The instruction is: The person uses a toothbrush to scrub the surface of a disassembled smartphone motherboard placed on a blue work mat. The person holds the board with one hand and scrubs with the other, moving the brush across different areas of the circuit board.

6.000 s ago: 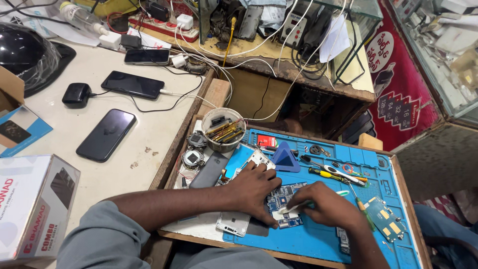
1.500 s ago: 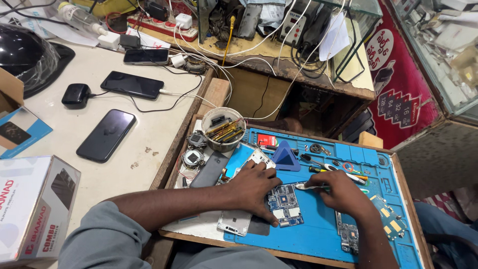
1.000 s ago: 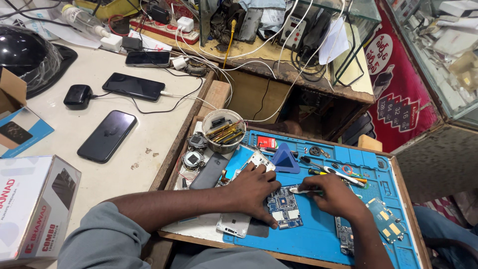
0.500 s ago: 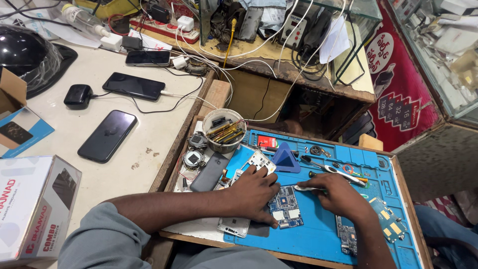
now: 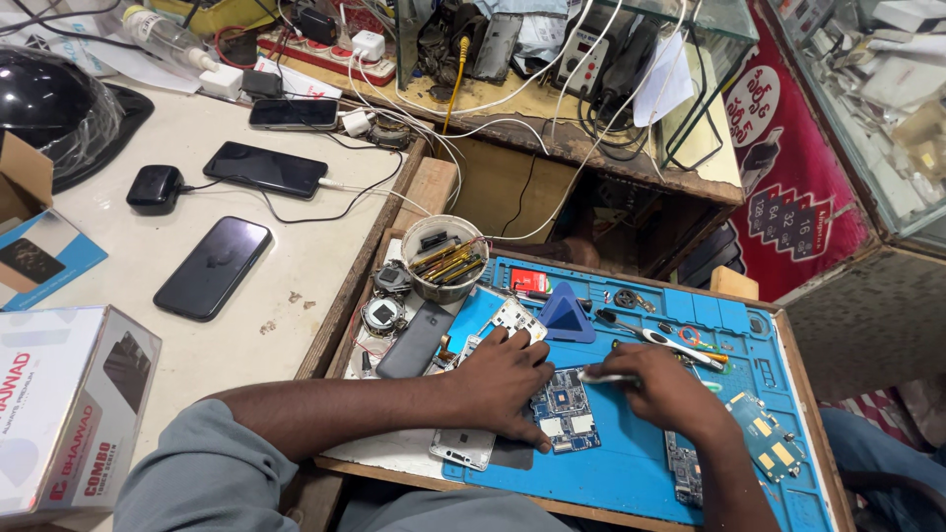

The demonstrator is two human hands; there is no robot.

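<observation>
R hand [image 5: 662, 386] pinches thin metal tweezers [image 5: 603, 376], tips over small blue circuit board [image 5: 565, 409] at lower centre on blue work mat [image 5: 631, 463]. L hand [image 5: 501, 379] flat, fingers spread, pressing board's left edge. 3 dark phones [image 5: 213, 266] lie upper left.

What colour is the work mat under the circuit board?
Blue work mat, clearest in the head view, under the circuit board.

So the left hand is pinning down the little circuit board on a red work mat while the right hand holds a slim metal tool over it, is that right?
Not quite: the work mat is blue, not red, as the head view shows. The rest stands: the left hand presses on the small circuit board, and the right hand holds a slim metal tool over it.
</observation>
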